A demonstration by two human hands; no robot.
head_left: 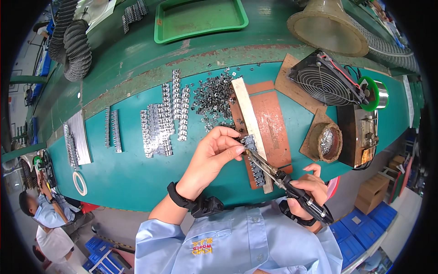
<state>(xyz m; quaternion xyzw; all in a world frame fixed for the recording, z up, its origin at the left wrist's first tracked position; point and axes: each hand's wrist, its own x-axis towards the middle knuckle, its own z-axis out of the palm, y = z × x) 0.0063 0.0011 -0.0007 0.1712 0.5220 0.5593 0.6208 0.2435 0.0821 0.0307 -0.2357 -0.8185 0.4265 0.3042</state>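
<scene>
My right hand (311, 188) grips a soldering iron (299, 194) by its black handle. The iron's metal tip points up and left, to a strip of small metal components (257, 172) lying along a pale wooden bar (247, 115). Thumb and fingers of my left hand (207, 157) are pinched together at the upper part of this strip, close to the iron's tip. What they hold is too small to make out. Strip and bar rest on a reddish-brown board (273, 128). Beyond my left hand spreads a pile of loose small metal parts (212, 98).
Finished-looking component strips (157, 130) lie left of the pile. To the right stand a fan (326, 77), a round pot (326, 140), a metal-fronted box (360, 132) and a solder wire spool (376, 93). A green tray (200, 34) sits at the back; a tape ring (80, 183) lies left.
</scene>
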